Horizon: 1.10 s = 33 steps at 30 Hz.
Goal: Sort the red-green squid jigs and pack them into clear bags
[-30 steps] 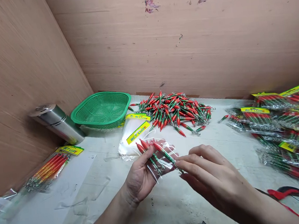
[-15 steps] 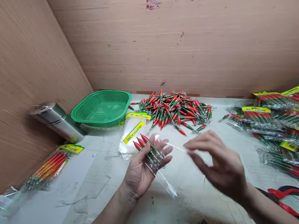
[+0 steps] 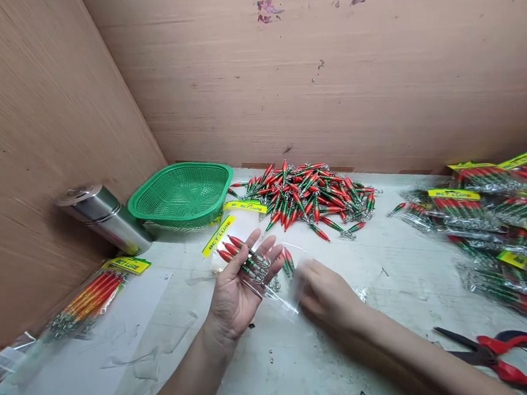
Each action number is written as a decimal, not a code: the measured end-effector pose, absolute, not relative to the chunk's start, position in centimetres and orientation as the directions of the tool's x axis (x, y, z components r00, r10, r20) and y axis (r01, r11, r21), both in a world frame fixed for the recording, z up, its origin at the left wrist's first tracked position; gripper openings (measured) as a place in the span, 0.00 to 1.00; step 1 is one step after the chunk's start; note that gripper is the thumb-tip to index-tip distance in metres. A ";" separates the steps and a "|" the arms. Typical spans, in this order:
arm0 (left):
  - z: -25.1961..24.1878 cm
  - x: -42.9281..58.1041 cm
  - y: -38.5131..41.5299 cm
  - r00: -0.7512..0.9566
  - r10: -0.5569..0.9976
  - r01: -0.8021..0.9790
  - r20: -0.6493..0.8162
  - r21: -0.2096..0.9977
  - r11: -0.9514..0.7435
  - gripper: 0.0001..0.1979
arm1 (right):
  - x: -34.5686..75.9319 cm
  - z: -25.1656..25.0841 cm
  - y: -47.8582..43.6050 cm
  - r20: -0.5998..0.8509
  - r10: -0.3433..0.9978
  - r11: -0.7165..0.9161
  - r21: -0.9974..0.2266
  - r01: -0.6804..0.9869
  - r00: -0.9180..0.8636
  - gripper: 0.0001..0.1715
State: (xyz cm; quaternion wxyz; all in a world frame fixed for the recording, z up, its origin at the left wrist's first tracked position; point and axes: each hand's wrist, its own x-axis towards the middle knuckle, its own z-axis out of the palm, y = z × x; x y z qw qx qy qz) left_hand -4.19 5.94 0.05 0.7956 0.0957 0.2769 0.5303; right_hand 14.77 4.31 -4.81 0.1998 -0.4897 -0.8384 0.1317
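My left hand [image 3: 235, 292], palm up, grips several red-and-green fishing lures [image 3: 248, 263] with silvery hook ends. Its thumb lies across them, and clear plastic film, apparently a bag [image 3: 282, 300], spreads around and below the lures. Past the fingertips show a few more red-and-green lures [image 3: 288, 261]; I cannot tell whether they are inside the plastic. My right hand [image 3: 322, 291] is at the right edge of the film, blurred by motion, fingers curled in. Whatever they hold is hidden. Behind the left hand lies a stack of clear bags with a yellow BCT LURE header [image 3: 218, 235].
A heap of loose lures [image 3: 313, 193] lies at the back beside a green plastic basket [image 3: 180, 195]. A steel flask [image 3: 108, 220] and a pack of orange lures [image 3: 91, 292] are at left. Filled packs [image 3: 502, 244] pile up at right, with red-handled pliers [image 3: 489, 350] nearer me.
My right hand has moved left and down, close to the plastic, and its fingers have curled in. My left hand with the lures has shifted slightly left. The pliers show more fully.
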 end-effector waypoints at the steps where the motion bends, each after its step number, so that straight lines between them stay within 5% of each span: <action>1: 0.1 -4.1 5.9 0.284 0.895 -0.789 -0.342 0.447 0.421 0.25 | 15.8 -4.1 4.2 0.220 0.886 0.463 -0.458 0.759 -0.407 0.04; 6: 0.1 -3.8 5.5 0.291 0.889 -0.774 -0.352 0.459 0.435 0.22 | 20.4 -0.5 3.1 0.193 0.929 0.361 -0.657 0.662 -0.316 0.06; 15: -0.3 -3.4 5.5 0.297 0.875 -0.748 -0.382 0.477 0.462 0.24 | 19.6 -3.9 2.4 0.373 0.779 0.610 -0.261 0.748 -0.504 0.08; 20: -0.2 -3.3 5.4 0.285 0.871 -0.747 -0.400 0.477 0.463 0.22 | 22.2 2.5 0.6 0.399 0.816 0.577 -0.517 0.632 -0.418 0.06; 25: -0.2 -3.1 5.2 0.304 0.864 -0.741 -0.401 0.471 0.479 0.18 | 22.2 7.5 -1.4 0.344 0.698 0.666 -0.634 0.393 -0.628 0.11; 28: -0.2 -2.9 4.9 0.323 0.852 -0.731 -0.412 0.463 0.501 0.18 | 19.9 6.6 -1.3 0.291 0.677 0.701 -0.534 0.473 -0.676 0.08; 33: -0.5 -2.5 4.4 0.388 0.826 -0.692 -0.410 0.462 0.555 0.22 | 16.6 3.6 -0.1 0.508 0.633 0.743 -0.184 0.644 -0.585 0.07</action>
